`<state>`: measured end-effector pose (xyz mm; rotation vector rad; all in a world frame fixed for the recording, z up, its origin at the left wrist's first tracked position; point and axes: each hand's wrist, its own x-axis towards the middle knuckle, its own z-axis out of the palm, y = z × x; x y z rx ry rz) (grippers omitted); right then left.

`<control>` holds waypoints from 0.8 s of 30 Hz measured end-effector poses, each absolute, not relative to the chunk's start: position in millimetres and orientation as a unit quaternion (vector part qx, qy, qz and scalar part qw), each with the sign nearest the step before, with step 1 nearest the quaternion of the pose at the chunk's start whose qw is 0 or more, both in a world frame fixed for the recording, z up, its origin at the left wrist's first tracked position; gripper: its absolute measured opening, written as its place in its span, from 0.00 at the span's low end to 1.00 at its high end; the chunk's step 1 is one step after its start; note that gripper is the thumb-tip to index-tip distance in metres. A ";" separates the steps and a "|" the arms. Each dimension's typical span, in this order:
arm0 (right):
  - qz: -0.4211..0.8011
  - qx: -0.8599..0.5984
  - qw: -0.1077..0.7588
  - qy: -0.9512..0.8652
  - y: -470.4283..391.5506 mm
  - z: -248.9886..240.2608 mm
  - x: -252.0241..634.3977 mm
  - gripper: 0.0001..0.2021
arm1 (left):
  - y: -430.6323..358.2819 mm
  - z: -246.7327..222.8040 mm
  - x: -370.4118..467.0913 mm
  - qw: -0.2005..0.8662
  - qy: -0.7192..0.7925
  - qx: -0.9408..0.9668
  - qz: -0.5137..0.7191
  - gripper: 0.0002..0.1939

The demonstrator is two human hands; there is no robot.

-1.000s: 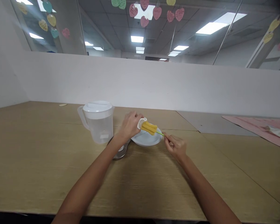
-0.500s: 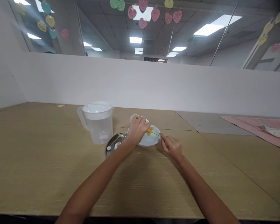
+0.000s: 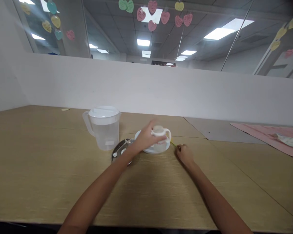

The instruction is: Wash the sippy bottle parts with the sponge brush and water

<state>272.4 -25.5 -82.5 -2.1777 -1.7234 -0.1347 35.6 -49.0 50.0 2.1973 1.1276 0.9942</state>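
My left hand point(image 3: 146, 136) is closed around a white mug point(image 3: 159, 143), which stands upright with its handle to the right. The mug is on or just above a white plate point(image 3: 148, 150); I cannot tell which. Low over the table to the right, my right hand point(image 3: 185, 154) is closed on a thin yellow-green stick point(image 3: 173, 144). The stick points left toward the mug, and its far end is hidden. To the left of the plate, partly behind my left forearm, lies a round metal tray point(image 3: 116, 152) with small white pieces on it.
A clear lidded pitcher point(image 3: 106, 133) stands left of the tray. At the far right, a pink cloth point(image 3: 254, 131) bears a pale packet point(image 3: 288, 140). A white wall point(image 3: 146, 91) rises behind the wooden table point(image 3: 148, 195).
My left hand has turned the mug from tilted to upright, its handle now to the right. My right hand has drawn the stick back to the right and lower; its yellow head no longer shows.
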 end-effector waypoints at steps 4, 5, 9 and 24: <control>0.000 -0.745 0.139 -0.653 -28.8 -79.3 265.1 0.10 | -77.6 42.0 55.2 0.242 0.363 0.871 0.224 0.46; 0.006 -0.742 0.138 -0.656 -29.1 -78.6 265.0 0.10 | -81.4 39.0 57.7 0.236 0.347 0.886 0.199 0.46; 0.000 -0.749 0.135 -0.649 -26.7 -79.9 267.4 0.13 | -83.7 27.7 59.3 0.201 0.333 0.913 0.125 0.48; -0.008 -0.735 0.297 -0.610 -26.5 -48.5 264.6 0.17 | 3.3 59.2 -49.8 0.227 0.581 0.781 -0.042 0.15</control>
